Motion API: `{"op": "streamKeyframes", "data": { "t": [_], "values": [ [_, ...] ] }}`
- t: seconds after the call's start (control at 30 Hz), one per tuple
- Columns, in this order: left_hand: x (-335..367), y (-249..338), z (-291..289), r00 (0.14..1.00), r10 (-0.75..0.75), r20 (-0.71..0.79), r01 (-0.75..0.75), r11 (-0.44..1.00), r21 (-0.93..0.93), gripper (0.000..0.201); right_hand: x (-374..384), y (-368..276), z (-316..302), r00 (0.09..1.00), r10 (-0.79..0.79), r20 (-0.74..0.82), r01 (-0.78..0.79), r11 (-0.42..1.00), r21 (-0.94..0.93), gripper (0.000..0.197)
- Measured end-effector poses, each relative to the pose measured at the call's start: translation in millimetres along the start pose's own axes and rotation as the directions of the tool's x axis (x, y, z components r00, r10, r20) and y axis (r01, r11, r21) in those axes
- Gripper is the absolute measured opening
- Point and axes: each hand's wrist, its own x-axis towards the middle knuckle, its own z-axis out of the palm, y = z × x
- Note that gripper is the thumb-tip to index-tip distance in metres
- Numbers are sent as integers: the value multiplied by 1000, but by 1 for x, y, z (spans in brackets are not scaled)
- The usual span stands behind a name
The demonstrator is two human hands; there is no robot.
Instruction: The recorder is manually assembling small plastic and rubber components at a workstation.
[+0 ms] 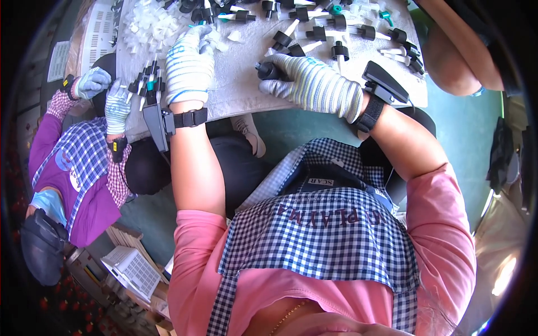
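The right hand [316, 84] is clamped on a black pump cap [268, 70] on the desk [241, 84]. The left hand [189, 61] rests half-curled among clear plastic parts [151, 28]; its grip is unclear. Assembly seems underway; joining needs careful alignment.

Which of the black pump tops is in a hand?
The black pump top at the table's near edge: the right hand grips it. The others lie loose farther back.

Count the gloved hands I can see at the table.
4: left hand on white parts, right hand gripping a black cap, and a co-worker's two at left. Others may be hidden.
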Motion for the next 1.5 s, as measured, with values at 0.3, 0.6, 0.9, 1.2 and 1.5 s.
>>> {"op": "streamKeyframes", "data": {
  "t": [0.3,0.6,0.9,1.2,1.5],
  "values": [
    [-7,18,-3,970,80,229,132,616,-776,32,1,-2,-1,998,38,-40,-38,999,20,42],
    [-9,39,-6,945,47,324,293,318,-902,35,6,12,7,980,-49,-195,75,989,130,43],
    [-14,34,-1,954,104,281,191,512,-838,39,9,19,16,968,-61,-242,118,967,226,44],
    [-13,38,-9,959,279,52,-229,868,-441,35,6,14,14,976,-5,-217,58,969,238,43],
    [-18,52,-10,899,433,62,-392,862,-321,42,10,25,21,967,-93,-236,155,952,262,44]
  ]
}}
